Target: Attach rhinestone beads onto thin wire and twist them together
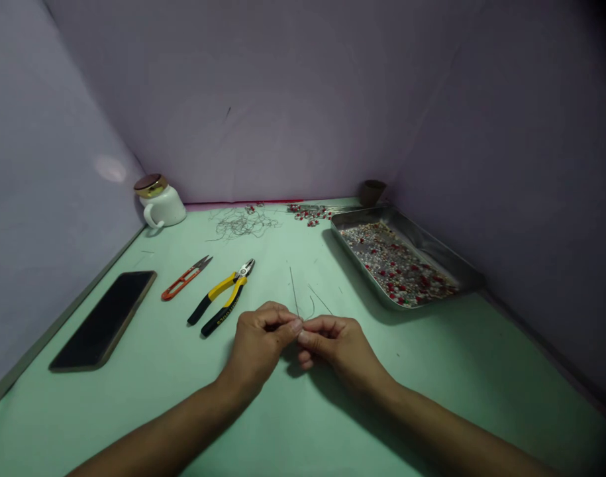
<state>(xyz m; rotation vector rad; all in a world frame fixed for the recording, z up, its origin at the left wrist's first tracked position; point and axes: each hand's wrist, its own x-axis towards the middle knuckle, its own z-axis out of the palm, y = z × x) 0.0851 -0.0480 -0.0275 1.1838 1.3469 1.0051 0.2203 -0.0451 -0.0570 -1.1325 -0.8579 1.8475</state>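
Note:
Low in the middle of the view, my left hand [257, 341] pinches a thin dark wire [293, 290] between thumb and fingers. The wire sticks up and slightly left from the fingertips. Touching it there, my right hand [343, 344] is closed in a pinch at the same spot, and both sets of fingertips meet. Its lower end is hidden by the fingers. Just beyond the right fingers are a short straight wire [320, 299] and a curved one [313, 306]; I cannot tell whether they lie loose or are held.
To the left are yellow-and-black pliers [226, 298], orange thread snips [186, 278] and a phone [104, 324]. A white mug [166, 207], tangled wire [243, 224], red-beaded wire stems [310, 213] and a dark cup [371, 192] stand behind. At right is a metal tray [355, 265] of beads.

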